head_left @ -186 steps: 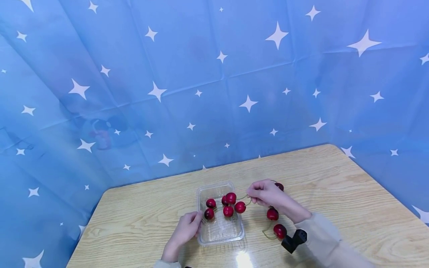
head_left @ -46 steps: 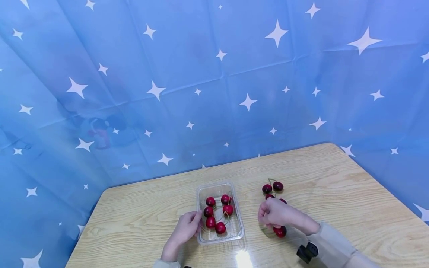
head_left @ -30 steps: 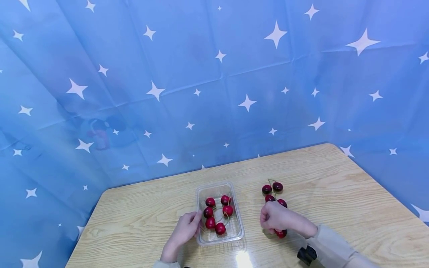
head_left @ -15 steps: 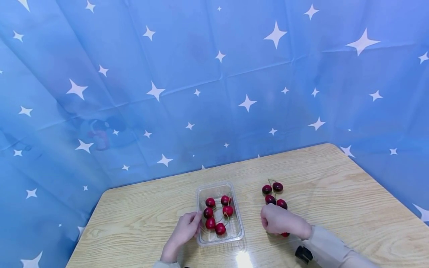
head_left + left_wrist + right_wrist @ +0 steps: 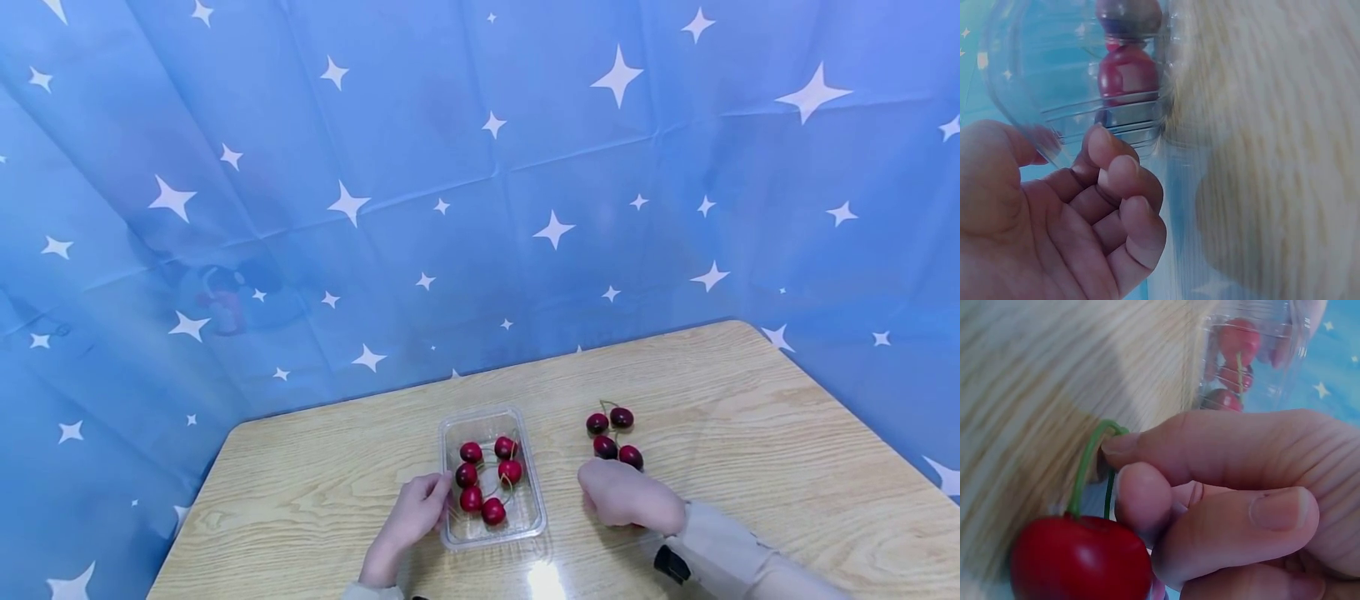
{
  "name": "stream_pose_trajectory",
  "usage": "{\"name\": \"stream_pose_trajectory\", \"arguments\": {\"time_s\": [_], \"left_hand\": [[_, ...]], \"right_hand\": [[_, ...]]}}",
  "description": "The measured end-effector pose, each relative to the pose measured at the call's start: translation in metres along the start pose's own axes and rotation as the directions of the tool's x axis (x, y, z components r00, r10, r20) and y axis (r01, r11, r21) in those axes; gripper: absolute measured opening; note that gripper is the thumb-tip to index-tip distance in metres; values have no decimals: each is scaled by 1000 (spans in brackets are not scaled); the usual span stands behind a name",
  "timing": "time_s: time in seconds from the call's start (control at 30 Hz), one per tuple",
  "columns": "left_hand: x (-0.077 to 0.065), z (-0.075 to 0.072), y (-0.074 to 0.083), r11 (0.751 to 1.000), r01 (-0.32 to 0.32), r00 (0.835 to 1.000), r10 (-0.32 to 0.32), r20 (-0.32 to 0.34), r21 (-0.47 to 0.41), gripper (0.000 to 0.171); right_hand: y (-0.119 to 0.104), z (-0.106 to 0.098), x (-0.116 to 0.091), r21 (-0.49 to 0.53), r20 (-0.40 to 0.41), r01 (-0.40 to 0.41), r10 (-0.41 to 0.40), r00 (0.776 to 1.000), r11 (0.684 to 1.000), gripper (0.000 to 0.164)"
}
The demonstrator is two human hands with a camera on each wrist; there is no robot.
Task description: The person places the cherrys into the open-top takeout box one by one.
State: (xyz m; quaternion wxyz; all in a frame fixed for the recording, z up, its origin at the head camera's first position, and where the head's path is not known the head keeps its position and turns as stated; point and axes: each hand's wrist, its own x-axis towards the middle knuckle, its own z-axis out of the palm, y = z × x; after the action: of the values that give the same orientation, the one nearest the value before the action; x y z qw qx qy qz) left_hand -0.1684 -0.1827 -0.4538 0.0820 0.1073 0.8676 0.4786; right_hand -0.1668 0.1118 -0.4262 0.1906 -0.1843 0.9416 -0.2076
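Observation:
My left hand [image 5: 414,515] holds the left edge of a clear plastic container [image 5: 531,523]. In the left wrist view, the thumb is at the rim and the curled fingers [image 5: 1138,178] are against the outer wall. Several red cherries [image 5: 492,511] with green stems lie inside. My right hand [image 5: 628,493] is low over the table, right of the container. In the right wrist view its thumb and index finger pinch a green cherry stem [image 5: 1085,465] near its top, with a red cherry [image 5: 1082,559] below. From the head view that cherry is mostly hidden under the hand.
Just beyond the right hand, several dark cherries [image 5: 605,447] lie on the wooden table [image 5: 322,475], some joined by their stems. A blue cloth with white stars [image 5: 480,208] hangs behind the table.
Earlier, my right hand held a pair of cherries by their stems over the container; that pair now lies inside. The hand has since gone right, down to the nearest cherries. The left hand stays put.

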Motion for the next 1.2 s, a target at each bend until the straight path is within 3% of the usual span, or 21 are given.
{"name": "stream_pose_trajectory", "arguments": {"time_s": [0.27,0.5,0.77,0.97,1.2], "left_hand": [[0,0,1,1000,5,1000,-5,-4,-3,43],[0,0,2,1000,6,1000,-6,-11,5,43],[1,0,1,1000,6,1000,-6,-17,17,42],[0,0,2,1000,9,1000,-9,-9,10,42],[0,-1,2,1000,6,1000,-6,-4,7,43]], "right_hand": [[8,-11,0,-7,-47,95,-96,994,995,36],[19,-29,-3,71,-87,244,-238,967,967,38],[24,-34,-2,257,-137,261,-232,963,931,17],[25,-32,1,355,-172,243,-192,966,903,18],[24,-34,0,559,-105,141,-98,990,817,19]]}}
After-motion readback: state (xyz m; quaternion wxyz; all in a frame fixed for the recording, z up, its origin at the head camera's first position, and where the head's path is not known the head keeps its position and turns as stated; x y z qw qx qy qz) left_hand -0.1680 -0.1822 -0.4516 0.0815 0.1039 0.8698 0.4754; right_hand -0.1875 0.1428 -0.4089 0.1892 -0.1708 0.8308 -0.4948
